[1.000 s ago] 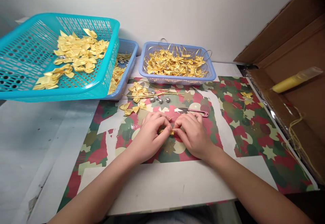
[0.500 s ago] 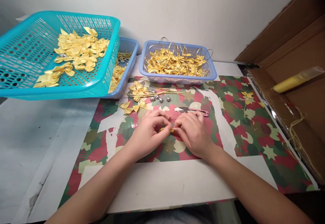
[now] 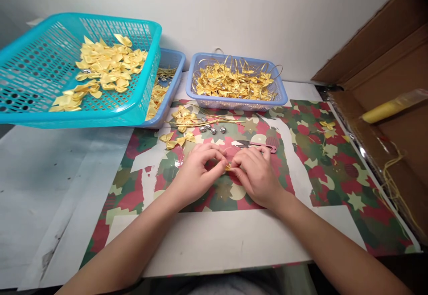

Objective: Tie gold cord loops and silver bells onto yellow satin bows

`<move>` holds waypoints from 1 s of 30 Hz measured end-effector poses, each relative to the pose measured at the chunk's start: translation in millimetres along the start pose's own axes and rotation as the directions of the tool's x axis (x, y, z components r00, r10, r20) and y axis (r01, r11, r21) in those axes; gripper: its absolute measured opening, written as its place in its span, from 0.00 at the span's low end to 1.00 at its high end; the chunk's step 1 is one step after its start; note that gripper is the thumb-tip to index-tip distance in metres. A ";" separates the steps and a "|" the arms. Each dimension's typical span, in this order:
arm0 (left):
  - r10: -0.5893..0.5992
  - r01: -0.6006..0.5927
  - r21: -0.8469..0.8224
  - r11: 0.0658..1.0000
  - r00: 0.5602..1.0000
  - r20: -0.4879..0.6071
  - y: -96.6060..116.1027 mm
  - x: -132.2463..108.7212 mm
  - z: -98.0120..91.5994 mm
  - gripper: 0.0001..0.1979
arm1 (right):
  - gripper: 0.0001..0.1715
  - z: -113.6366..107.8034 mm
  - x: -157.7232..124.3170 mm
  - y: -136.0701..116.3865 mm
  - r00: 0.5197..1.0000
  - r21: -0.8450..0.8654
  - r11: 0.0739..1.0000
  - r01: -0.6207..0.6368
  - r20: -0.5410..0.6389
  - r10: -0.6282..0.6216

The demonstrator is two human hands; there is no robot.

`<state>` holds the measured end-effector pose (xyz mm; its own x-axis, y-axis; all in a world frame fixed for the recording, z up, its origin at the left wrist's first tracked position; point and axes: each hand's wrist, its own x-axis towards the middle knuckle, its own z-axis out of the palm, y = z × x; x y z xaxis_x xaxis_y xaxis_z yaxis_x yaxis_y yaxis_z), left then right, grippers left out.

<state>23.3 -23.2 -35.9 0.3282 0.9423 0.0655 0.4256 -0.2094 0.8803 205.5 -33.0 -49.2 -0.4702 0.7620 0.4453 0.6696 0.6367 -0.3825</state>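
Between my fingertips, low over the patterned sheet, is a small gold bow (image 3: 228,167), mostly hidden by the fingers. My left hand (image 3: 203,170) pinches it from the left and my right hand (image 3: 254,174) from the right. A thin gold wire loop arches just behind the fingers. Pink-handled snips (image 3: 259,145) lie behind my right hand. Beyond my left hand are loose yellow bows (image 3: 181,139), several silver bells (image 3: 213,131) and a bundle of gold wires (image 3: 214,122).
A turquoise basket (image 3: 140,113) of yellow bows stands at the left, over a blue basket (image 3: 174,83). Another blue basket (image 3: 234,103) holds looped bows at the back. At the right are a cardboard box (image 3: 384,63), a yellow roll (image 3: 389,108) and loose yellow thread (image 3: 389,174).
The view has shifted slightly. The fingers of both hands have closed in around the small bow, and less of it shows; the wire loop has changed its angle a little.
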 end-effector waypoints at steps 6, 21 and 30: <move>-0.027 0.027 -0.009 1.000 1.000 -0.001 -0.6 -1.2 0.3 0.09 | 0.09 0.2 -0.7 0.0 1.000 0.021 1.000 -0.019 0.016 0.019; 0.045 -0.051 0.099 0.994 0.997 0.064 -1.0 -0.5 -0.2 0.09 | 0.10 1.1 1.3 1.0 0.999 0.048 0.998 -0.038 -0.001 0.038; 0.060 -0.068 0.097 0.993 0.995 0.081 -2.1 -1.8 -0.3 0.10 | 0.10 1.1 3.5 -0.4 0.998 0.085 0.994 -0.064 0.006 0.064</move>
<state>21.5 -24.4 -37.7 0.4203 0.9039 0.0800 0.4821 -0.2971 0.8242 203.0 -30.4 -48.4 -0.4294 0.8019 0.4153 0.6471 0.5940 -0.4779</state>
